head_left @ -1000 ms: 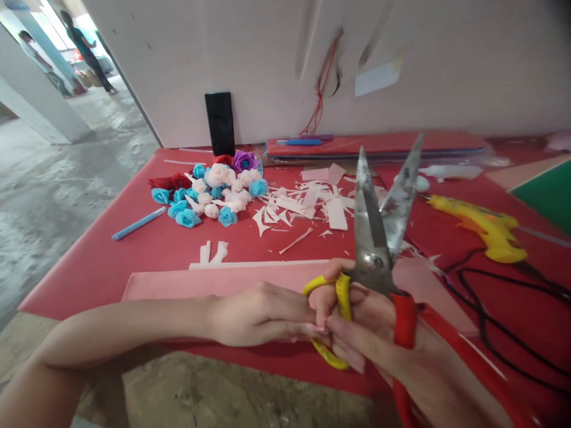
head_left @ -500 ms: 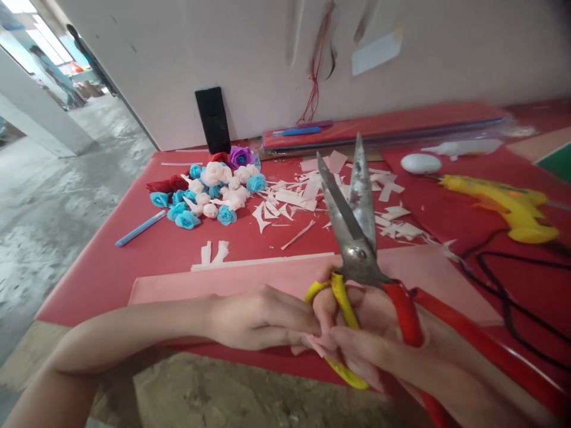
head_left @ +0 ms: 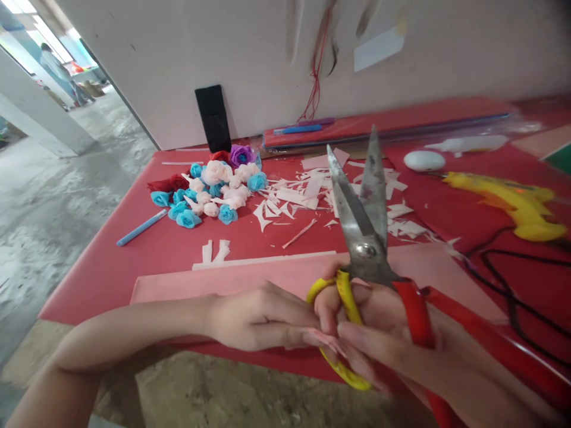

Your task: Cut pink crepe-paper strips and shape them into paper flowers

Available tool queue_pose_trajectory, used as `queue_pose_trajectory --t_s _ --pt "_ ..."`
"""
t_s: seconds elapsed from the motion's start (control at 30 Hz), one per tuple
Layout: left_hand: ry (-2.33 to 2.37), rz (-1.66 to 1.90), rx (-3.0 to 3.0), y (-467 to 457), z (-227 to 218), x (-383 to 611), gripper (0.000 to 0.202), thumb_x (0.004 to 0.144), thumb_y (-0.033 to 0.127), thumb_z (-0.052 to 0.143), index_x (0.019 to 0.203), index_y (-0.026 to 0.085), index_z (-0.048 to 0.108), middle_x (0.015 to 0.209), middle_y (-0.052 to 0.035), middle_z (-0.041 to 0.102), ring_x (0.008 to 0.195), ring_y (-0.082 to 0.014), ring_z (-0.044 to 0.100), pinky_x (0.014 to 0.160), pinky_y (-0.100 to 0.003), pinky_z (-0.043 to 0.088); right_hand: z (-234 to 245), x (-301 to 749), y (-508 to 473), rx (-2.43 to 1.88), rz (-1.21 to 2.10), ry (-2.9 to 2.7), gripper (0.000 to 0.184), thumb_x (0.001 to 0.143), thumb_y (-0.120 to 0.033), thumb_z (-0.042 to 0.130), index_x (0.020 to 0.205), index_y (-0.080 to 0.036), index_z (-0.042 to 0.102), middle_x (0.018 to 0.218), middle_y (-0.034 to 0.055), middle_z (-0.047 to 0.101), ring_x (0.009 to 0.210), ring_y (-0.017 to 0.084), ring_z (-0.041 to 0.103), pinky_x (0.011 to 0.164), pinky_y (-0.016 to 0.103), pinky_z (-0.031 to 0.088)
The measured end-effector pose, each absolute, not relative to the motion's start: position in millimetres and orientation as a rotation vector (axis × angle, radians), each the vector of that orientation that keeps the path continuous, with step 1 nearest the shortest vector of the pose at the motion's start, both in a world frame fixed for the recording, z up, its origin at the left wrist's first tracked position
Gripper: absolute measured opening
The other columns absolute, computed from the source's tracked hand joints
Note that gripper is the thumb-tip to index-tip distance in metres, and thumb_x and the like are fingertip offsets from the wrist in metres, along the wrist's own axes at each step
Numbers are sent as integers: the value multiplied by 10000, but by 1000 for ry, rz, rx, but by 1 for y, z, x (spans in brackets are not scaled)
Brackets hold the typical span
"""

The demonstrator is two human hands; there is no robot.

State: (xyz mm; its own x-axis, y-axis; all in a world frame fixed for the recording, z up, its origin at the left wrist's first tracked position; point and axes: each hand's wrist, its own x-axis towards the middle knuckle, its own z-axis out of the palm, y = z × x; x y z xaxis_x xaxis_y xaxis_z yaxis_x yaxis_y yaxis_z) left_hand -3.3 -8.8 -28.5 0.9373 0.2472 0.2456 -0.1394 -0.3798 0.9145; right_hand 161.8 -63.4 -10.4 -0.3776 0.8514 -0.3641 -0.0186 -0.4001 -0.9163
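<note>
My left hand (head_left: 259,318) reaches in from the left, fingers bent, pinching a small folded piece of pink paper (head_left: 325,339). My right hand (head_left: 388,345) has thumb and fingertips at the same piece, close against the left fingertips. Hanging in my right hand is a pair of scissors (head_left: 366,249) with grey, stained blades pointing up and slightly parted. Yellow wrapping covers one handle loop, around the fingers; red covers the other handle part, which runs to the lower right. Beneath my hands lies a long pink paper sheet (head_left: 178,288).
Blue, white, red and purple paper flowers (head_left: 214,190) sit at the back left. Pink scraps (head_left: 294,196) are scattered behind the scissors. A yellow glue gun (head_left: 504,199) with a dark cord lies right. A black phone-like slab (head_left: 213,119) leans on the wall near a blue pen (head_left: 141,228).
The scissors and my right hand have shifted slightly right. Between my fingertips, the pink paper piece has turned a little. My left hand has barely moved.
</note>
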Motion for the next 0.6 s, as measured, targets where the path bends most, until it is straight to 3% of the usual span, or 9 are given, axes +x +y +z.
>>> queue_pose_trajectory --t_s 0.13,0.23,0.37,0.6 --pt "160 386 1794 -12 -27 -5 308 844 99 396 799 -101 627 625 -121 582 559 -85 474 556 -172 428 -24 166 -66 -1121 1988 -1138 136 681 -304 591 661 -208 497 554 -22 526 468 62 471 430 170 380" --pt "215 339 1729 -14 -27 -6 290 839 109 412 790 -67 637 613 -99 575 536 -79 460 538 -177 417 -32 168 -69 -1079 1968 -1039 229 683 -388 627 684 -213 481 500 -40 520 445 72 487 409 170 366" --pt "231 289 1703 -14 -26 -6 285 838 100 405 806 -60 638 612 -80 554 538 -74 445 529 -176 404 -29 171 -70 -1062 2004 -1062 219 730 -392 618 706 -207 505 469 -55 492 545 102 564 538 201 440" --pt "256 237 1702 -14 -26 -7 290 848 147 408 775 -3 645 574 -34 499 496 -66 398 505 -183 389 -26 171 -66 -964 2066 -1017 199 728 -364 639 710 -208 515 529 -61 516 458 54 481 507 190 432"
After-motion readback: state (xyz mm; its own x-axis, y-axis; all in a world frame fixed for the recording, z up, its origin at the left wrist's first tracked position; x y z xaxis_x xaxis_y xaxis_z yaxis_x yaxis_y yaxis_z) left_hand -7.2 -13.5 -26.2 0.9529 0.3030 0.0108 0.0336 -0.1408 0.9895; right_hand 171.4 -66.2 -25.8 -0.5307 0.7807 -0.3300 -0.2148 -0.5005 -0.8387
